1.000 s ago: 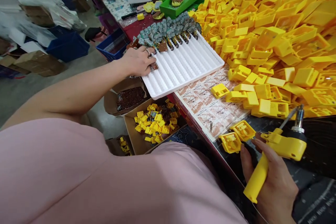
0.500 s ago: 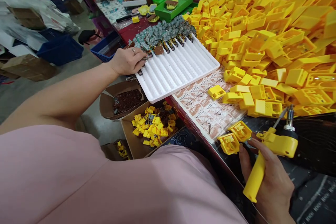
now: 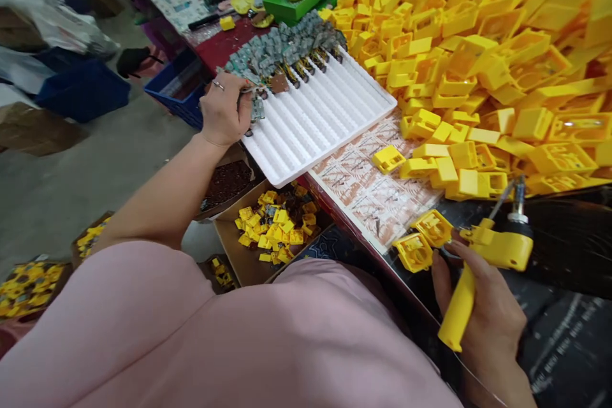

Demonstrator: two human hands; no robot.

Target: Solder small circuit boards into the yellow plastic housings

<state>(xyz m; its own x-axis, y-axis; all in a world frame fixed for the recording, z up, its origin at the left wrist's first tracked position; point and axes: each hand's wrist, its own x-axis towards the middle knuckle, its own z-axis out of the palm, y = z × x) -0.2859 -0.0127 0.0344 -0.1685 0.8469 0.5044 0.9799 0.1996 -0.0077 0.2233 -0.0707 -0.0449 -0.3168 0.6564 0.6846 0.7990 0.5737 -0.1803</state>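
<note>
1. Left hand [image 3: 222, 108] is at the left end of the tray's upper edge, ring on one finger, with the fingertips [image 3: 241, 92] pinched together on what looks like a small circuit board [image 3: 258, 108]. Fingers cover part of it, so I can't swear to the grip.
2. That board sits at the near end of a long bunch of wired circuit boards [image 3: 282, 54] along the upper edge of a white ribbed tray [image 3: 318, 131]. The bunch runs away from the hand, up and to the right. Left hand is way nearer to it; the right one is well across the bench.
3. Right hand [image 3: 482, 319] is wrapped around the handle of a yellow soldering gun [image 3: 500, 248], metal tip pointing up and right, over a black mat [image 3: 564, 248]. Two yellow plastic housings [image 3: 414, 252] lie just beside its fingers.
4. Room-wise, the tray's ribbed face is open below the boards. A huge heap of yellow housings [image 3: 454, 64] crowds its right side, past a patterned paper sheet [image 3: 363, 194]. Below the tray's near edge, a cardboard box [image 3: 229, 236] holds more yellow parts.
</note>
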